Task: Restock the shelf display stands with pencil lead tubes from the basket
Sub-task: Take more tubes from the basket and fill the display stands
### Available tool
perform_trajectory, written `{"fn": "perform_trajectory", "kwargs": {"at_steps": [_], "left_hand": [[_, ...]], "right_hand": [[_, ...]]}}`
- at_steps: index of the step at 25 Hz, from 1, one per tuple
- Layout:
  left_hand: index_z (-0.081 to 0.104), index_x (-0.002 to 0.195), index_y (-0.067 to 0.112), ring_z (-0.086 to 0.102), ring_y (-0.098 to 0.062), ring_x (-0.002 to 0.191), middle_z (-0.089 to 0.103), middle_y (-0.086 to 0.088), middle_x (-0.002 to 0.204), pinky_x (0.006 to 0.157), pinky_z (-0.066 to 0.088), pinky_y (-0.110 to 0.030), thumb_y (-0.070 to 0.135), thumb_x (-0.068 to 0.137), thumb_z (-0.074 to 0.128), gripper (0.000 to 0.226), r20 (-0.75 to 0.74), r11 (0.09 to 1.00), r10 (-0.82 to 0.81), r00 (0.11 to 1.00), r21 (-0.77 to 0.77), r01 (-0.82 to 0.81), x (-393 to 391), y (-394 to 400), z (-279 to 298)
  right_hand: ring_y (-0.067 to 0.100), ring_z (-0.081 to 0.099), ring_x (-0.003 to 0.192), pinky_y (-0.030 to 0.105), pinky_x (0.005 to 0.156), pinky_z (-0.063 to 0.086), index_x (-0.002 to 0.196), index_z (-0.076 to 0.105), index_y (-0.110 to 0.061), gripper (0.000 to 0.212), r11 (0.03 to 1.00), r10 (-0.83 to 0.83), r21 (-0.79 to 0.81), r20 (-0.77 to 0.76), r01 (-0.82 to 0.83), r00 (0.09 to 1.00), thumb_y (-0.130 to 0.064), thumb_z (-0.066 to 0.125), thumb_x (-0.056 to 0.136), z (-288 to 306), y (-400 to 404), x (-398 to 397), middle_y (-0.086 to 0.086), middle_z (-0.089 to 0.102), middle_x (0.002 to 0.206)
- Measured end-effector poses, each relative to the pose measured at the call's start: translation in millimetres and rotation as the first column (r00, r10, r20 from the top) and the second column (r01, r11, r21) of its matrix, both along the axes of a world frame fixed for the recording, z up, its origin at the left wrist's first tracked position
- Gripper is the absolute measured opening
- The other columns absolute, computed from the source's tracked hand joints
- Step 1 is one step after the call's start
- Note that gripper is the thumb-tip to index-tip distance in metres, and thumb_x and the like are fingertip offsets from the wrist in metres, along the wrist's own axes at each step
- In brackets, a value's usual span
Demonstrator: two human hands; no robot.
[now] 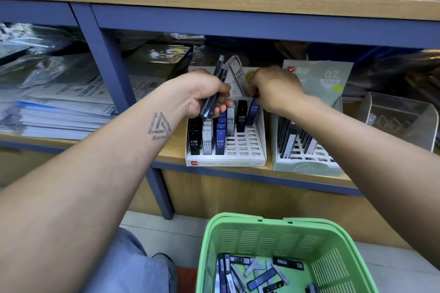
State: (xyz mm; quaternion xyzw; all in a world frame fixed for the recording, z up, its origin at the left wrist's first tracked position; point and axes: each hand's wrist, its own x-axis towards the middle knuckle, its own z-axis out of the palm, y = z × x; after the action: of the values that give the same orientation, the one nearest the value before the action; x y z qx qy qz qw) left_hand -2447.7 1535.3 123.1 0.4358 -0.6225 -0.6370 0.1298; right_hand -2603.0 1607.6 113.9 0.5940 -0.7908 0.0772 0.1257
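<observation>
The right hand (273, 90) pinches a blue tube (252, 112) to slide it into the white stand (247, 158), while the left hand (204, 95) grips spare tubes (215, 93) ready.
</observation>
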Motion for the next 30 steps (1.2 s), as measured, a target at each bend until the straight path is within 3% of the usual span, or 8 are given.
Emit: {"fn": "perform_trajectory", "kwargs": {"at_steps": [9, 13, 18, 24, 30], "left_hand": [[0.054, 0.089, 0.009, 0.053, -0.01, 0.039, 0.064, -0.003, 0.056, 0.036, 0.04, -0.017, 0.02, 0.106, 0.047, 0.021, 0.023, 1.0, -0.012, 1.0, -0.006, 0.013, -2, -6, -3], [0.054, 0.091, 0.009, 0.054, -0.01, 0.04, 0.065, -0.003, 0.058, 0.037, 0.041, -0.017, 0.02, 0.105, 0.048, 0.019, 0.022, 1.0, -0.009, 1.0, 0.001, 0.009, -2, -9, -5], [0.054, 0.092, 0.009, 0.053, -0.01, 0.039, 0.064, -0.003, 0.057, 0.037, 0.04, -0.016, 0.02, 0.106, 0.047, 0.019, 0.029, 1.0, -0.02, 0.999, -0.005, 0.02, -1, -9, -5], [0.054, 0.093, 0.009, 0.053, -0.01, 0.039, 0.065, -0.003, 0.057, 0.037, 0.04, -0.016, 0.02, 0.105, 0.048, 0.018, 0.027, 0.999, -0.034, 0.999, 0.002, 0.034, -1, -10, -6], [0.054, 0.094, 0.008, 0.053, -0.01, 0.039, 0.064, -0.002, 0.055, 0.037, 0.04, -0.015, 0.02, 0.106, 0.047, 0.017, 0.027, 0.999, -0.037, 0.999, 0.007, 0.037, 0, -11, -8]], "right_hand": [[0.039, 0.065, 0.1, 0.034, 0.073, 0.048, 0.107, 0.069, -0.012, 0.031, 1.0, 0.013, 0.024, -0.061, -0.011, 0.998, 0.007, 0.063, 0.083, -12, -18, -1, 0.018, 0.066, 0.111], [0.039, 0.065, 0.097, 0.033, 0.073, 0.048, 0.094, 0.068, -0.013, 0.022, 1.0, 0.014, 0.02, -0.02, -0.013, 1.0, 0.005, 0.063, 0.083, -9, -13, -3, 0.016, 0.067, 0.107], [0.039, 0.064, 0.097, 0.035, 0.076, 0.051, 0.083, 0.062, -0.02, 0.027, 0.999, 0.034, 0.036, -0.005, -0.033, 0.999, 0.007, 0.063, 0.082, -6, -11, -2, 0.016, 0.067, 0.107], [0.041, 0.064, 0.102, 0.033, 0.074, 0.045, 0.107, 0.065, -0.008, 0.029, 0.998, 0.016, 0.063, -0.061, -0.012, 0.998, 0.008, 0.062, 0.083, -14, -20, -5, 0.02, 0.065, 0.113], [0.043, 0.064, 0.103, 0.036, 0.07, 0.041, 0.114, 0.061, -0.006, 0.031, 0.999, -0.032, 0.032, -0.153, 0.037, 0.988, 0.008, 0.057, 0.087, -16, -15, 0, 0.022, 0.064, 0.114]]}}
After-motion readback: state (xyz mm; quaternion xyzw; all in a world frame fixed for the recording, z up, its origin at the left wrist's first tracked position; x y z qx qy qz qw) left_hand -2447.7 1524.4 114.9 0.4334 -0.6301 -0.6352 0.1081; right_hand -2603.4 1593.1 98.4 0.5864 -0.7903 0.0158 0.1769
